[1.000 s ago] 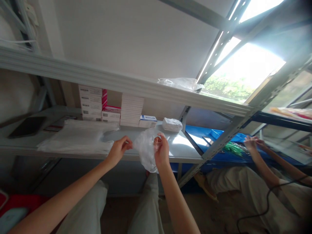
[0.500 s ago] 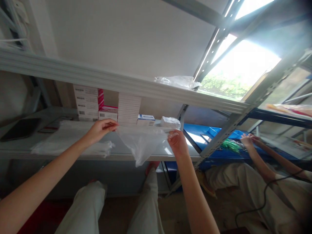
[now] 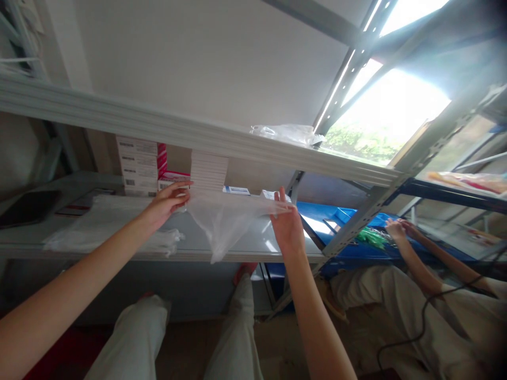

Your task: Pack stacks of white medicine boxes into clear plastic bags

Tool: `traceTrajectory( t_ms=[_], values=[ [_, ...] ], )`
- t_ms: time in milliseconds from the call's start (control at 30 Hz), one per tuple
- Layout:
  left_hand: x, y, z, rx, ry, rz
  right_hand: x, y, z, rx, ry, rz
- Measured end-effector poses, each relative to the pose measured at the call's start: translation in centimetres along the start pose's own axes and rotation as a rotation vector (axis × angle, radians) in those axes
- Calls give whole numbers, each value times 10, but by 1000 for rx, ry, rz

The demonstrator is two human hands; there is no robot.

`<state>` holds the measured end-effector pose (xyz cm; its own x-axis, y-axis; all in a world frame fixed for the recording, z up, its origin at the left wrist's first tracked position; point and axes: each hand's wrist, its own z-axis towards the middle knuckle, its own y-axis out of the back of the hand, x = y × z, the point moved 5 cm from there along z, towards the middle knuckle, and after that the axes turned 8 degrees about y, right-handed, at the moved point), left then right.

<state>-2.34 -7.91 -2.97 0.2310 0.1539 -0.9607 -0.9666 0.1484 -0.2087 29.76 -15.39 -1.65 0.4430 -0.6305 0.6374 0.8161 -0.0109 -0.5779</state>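
A thin clear plastic bag (image 3: 222, 219) is stretched between my two hands over the front of the shelf, its lower corner hanging to a point. My left hand (image 3: 168, 200) pinches the bag's upper left end with thumb and fingers. On the other side, my right hand (image 3: 288, 227) holds the upper right end, with some fingers pointing upward. More flat plastic bags (image 3: 114, 221) lie in a pile on the shelf beneath my left forearm.
Behind the bag stand white boxes (image 3: 138, 166) and a tall white stack (image 3: 208, 170). A dark tablet-like object (image 3: 29, 208) lies at left. An upper shelf edge (image 3: 178, 132) crosses above my hands. To the right, a co-worker's hands (image 3: 396, 229) are beside a blue tray (image 3: 346, 215).
The bag has risen slightly and its lower corner has shifted left. My right hand's fingers have moved from a curled grip to pointing upward.
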Motion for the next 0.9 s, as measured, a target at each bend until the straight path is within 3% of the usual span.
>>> traceTrajectory(
  t_ms=[200, 333, 533, 633, 833, 900],
  values=[
    [-16, -4, -3, 15, -140, 275, -16, 17, 10, -230, -17, 24],
    [-12, -1, 7, -44, -154, 301, -50, 33, 19, -246, -135, -13],
    [45, 8, 45, -190, 32, 70, -114, 58, 35, -263, -290, -147],
    [73, 13, 63, -286, 147, 97, -145, 67, 35, -201, -375, -250],
    [100, 26, 83, -371, 231, 225, -179, 71, -4, -334, -383, -438],
    [105, 32, 84, -420, 244, 274, -184, 57, -25, -252, -367, -462]
  ],
)
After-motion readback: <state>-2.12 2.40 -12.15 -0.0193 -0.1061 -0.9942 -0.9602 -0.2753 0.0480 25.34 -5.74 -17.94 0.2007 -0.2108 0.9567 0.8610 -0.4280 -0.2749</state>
